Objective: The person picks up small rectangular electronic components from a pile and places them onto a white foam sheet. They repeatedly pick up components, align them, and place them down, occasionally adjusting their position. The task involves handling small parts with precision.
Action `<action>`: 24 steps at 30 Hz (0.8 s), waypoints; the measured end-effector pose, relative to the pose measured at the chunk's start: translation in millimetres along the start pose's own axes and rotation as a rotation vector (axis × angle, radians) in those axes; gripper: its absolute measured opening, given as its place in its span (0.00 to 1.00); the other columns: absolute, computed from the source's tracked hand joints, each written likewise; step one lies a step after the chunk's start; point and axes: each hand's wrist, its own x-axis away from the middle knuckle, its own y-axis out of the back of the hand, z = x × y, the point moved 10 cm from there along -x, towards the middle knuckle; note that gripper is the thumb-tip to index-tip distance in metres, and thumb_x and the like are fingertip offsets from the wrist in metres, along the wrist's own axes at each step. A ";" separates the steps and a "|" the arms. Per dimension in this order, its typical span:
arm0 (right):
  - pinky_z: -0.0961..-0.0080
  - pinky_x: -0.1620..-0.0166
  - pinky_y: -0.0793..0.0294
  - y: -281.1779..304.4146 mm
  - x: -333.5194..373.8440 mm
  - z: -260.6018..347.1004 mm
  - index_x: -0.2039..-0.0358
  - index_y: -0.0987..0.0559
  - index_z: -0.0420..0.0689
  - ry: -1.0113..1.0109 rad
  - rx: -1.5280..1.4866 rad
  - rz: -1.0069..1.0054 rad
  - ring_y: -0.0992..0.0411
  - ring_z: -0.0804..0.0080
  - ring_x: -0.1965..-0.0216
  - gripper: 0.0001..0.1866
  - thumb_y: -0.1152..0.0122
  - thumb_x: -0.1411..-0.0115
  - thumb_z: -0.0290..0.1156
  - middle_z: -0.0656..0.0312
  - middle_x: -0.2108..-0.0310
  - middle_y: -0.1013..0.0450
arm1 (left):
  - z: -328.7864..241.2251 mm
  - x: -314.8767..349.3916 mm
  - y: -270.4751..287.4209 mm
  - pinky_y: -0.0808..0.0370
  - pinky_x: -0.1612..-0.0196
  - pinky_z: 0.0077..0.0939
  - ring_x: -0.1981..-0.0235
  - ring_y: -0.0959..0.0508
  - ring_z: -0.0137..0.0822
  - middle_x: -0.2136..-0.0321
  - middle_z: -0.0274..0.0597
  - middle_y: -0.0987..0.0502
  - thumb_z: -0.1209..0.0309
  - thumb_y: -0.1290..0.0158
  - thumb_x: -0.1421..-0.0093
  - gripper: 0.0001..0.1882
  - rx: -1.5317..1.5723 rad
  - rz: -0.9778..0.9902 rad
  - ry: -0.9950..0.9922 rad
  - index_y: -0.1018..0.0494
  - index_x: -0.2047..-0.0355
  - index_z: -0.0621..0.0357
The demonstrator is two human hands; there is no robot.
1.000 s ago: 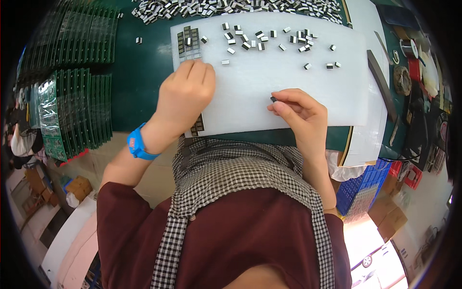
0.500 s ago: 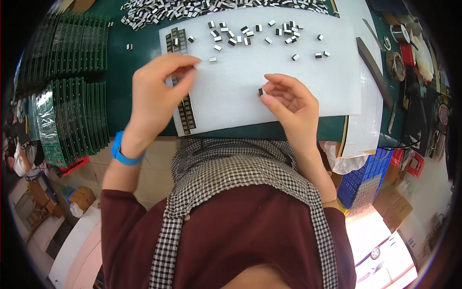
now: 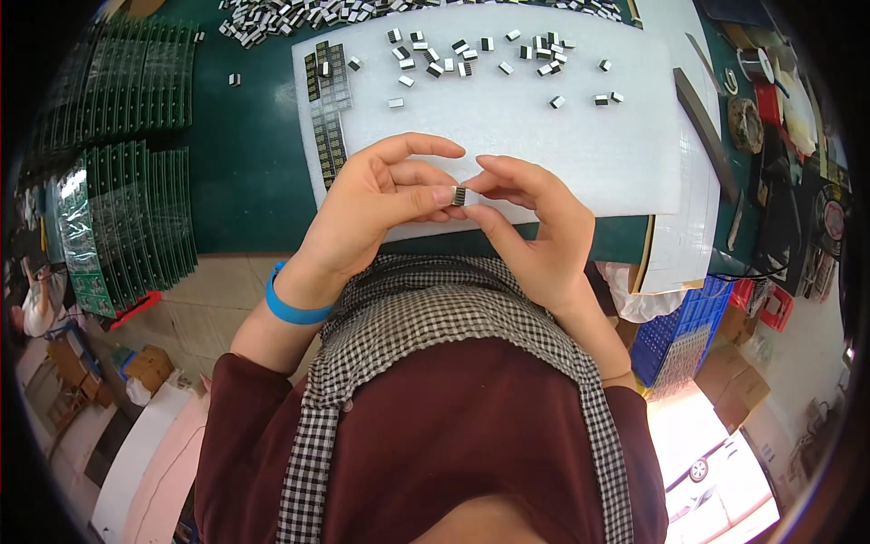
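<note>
A small black-and-white component block with a row of pins (image 3: 459, 196) is held up over the near part of the white foam sheet (image 3: 625, 172). My left hand (image 3: 385, 195) pinches its left end between thumb and fingers, forefinger stretched out above. At the block's right end, the thumb and a fingertip of my right hand (image 3: 539, 213) close in on it, the forefinger raised. A strip sheet of dark printed labels (image 3: 328, 136) lies along the foam's left edge, partly backed by bare liner; one block (image 3: 324, 69) sits on it.
Loose blocks (image 3: 467, 68) are scattered over the far half of the foam, with a large heap (image 3: 299, 20) behind. Green circuit boards (image 3: 127, 218) stand in rows at the left. A dark bar (image 3: 705, 136) and a solder spool (image 3: 752, 63) lie at the right.
My left hand has moved right and nearer from beside the label strip and taken hold of the block. The right hand has brought the block slightly left and turned it, so its pins now show.
</note>
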 end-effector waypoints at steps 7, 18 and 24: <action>0.79 0.69 0.25 -0.1 -0.5 10.1 0.56 0.25 0.46 0.072 0.156 0.016 0.24 0.70 0.69 0.22 0.37 0.53 0.19 0.61 0.69 0.25 | -1.7 -1.8 -2.1 0.23 0.61 0.20 0.69 0.22 0.28 0.72 0.42 0.22 0.79 0.47 0.45 0.17 -0.062 0.012 -0.013 0.32 0.54 0.66; 0.78 0.65 0.25 -7.5 4.0 -11.2 0.57 0.25 0.39 -0.103 0.016 0.124 0.25 0.72 0.67 0.19 0.38 0.52 0.18 0.60 0.69 0.25 | -10.4 2.2 -13.0 0.24 0.59 0.22 0.64 0.23 0.28 0.64 0.42 0.23 0.84 0.50 0.49 0.22 -0.469 0.075 -0.004 0.32 0.52 0.62; 0.79 0.58 0.26 8.4 4.4 -52.9 0.57 0.25 0.35 -0.407 -0.261 -0.039 0.26 0.74 0.62 0.17 0.39 0.50 0.16 0.58 0.65 0.26 | -84.7 21.8 6.1 0.26 0.61 0.28 0.64 0.24 0.41 0.61 0.44 0.25 0.80 0.47 0.52 0.14 -1.568 -0.527 -0.740 0.27 0.63 0.63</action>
